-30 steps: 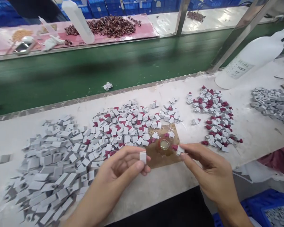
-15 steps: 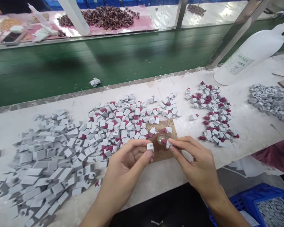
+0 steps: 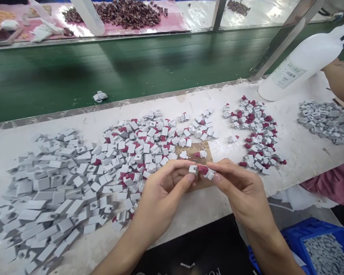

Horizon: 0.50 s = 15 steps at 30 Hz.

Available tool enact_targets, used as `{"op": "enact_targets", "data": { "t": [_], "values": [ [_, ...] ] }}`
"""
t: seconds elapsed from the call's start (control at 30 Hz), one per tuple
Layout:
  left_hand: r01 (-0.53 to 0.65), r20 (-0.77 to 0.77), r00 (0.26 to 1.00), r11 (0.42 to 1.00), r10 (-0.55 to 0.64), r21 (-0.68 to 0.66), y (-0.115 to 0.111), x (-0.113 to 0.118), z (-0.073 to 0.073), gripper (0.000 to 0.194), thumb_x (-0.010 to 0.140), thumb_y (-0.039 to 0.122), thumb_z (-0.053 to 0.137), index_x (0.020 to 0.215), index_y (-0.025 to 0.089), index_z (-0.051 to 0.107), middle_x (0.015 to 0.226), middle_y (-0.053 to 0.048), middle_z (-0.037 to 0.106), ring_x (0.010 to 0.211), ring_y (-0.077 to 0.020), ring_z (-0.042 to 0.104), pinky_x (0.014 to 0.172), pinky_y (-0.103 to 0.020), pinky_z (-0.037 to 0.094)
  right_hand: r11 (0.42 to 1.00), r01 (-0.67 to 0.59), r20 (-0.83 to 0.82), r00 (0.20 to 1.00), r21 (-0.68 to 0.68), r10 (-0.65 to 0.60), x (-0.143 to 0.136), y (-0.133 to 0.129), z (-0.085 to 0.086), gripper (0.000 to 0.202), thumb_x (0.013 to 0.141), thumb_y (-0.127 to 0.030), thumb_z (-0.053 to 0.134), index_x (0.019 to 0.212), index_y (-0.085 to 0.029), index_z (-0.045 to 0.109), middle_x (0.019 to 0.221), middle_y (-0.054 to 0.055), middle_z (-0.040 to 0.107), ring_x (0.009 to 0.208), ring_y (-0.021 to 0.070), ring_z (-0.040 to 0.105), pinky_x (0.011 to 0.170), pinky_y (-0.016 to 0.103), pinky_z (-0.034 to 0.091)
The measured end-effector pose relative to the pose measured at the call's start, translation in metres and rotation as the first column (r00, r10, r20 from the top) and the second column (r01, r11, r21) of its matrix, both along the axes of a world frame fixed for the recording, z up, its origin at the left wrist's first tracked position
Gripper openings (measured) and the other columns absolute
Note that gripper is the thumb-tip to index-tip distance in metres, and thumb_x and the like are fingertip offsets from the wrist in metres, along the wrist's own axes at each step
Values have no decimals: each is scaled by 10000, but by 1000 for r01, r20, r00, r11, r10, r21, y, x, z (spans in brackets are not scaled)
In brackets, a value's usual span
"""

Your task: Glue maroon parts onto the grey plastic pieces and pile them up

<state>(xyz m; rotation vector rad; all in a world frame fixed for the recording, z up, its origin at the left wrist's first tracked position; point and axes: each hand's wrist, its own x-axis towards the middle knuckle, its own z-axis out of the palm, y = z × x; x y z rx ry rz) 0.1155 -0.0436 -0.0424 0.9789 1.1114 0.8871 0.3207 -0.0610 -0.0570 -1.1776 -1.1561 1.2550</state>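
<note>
Between thumb and fingertips, my left hand (image 3: 169,191) pinches a small grey plastic block (image 3: 193,169) with a slot in it. My right hand (image 3: 240,187) grips a grey-and-maroon plastic piece (image 3: 206,171), its maroon end pointing at the grey block. The two parts are close together; I cannot tell if they touch. Beneath the hands lies a brown board (image 3: 196,149) with a few small pieces on it. To the left spreads a heap of grey blocks (image 3: 54,191), joined by a pile of grey-and-maroon pieces (image 3: 149,143).
A white squeeze bottle (image 3: 301,65) stands at the back right, near another person's arm (image 3: 341,82). Grey-and-maroon pieces (image 3: 258,133) and a grey pile (image 3: 323,120) lie rightward. A green conveyor belt (image 3: 160,57) runs behind the table. A blue crate (image 3: 298,236) stands lower right.
The right hand has lifted the grey-and-maroon piece away from the round dish on the board and brought it toward the left hand's block. Another person's arm has come in at right.
</note>
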Motion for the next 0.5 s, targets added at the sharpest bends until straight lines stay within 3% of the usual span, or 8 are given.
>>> {"op": "enact_targets", "data": {
  "t": [0.2, 0.3, 0.4, 0.5],
  "values": [
    [47, -25, 999, 998, -46, 33, -1, 0, -2, 119, 1080, 361, 803, 1175, 321, 862, 1166, -32, 859, 1065, -236, 844, 1001, -360, 745, 999, -33, 98, 995, 4, 32, 2, 2, 8, 243, 1060, -254, 823, 1217, -394, 944, 983, 35, 820, 899, 195, 785, 761, 310, 683],
    [82, -98, 993, 984, -66, 161, -5, -2, 1, 127, 1105, 295, 758, 1192, 305, 850, 1214, -39, 838, 1064, -230, 836, 979, -351, 737, 997, -71, 67, 995, 21, 69, 3, 2, 13, 243, 1044, -226, 847, 1210, -375, 946, 995, 32, 831, 897, 179, 788, 768, 290, 682],
    [149, -250, 966, 939, -71, 309, -7, -8, 9, 172, 1098, 221, 731, 1194, 327, 827, 1191, -19, 823, 1053, -199, 810, 909, -283, 705, 992, -124, -3, 992, 39, 124, 1, 0, 20, 251, 1041, -209, 860, 1218, -366, 943, 1056, 37, 842, 964, 176, 810, 832, 283, 688],
    [284, -378, 913, 903, -153, 322, 2, -20, 27, 163, 1080, 231, 715, 1162, 338, 805, 1087, 6, 824, 946, -181, 796, 822, -262, 691, 983, -176, 42, 984, 53, 174, 1, 3, 25, 262, 1057, -230, 852, 1252, -388, 928, 1085, 24, 848, 999, 178, 823, 859, 289, 689]
  ]
}}
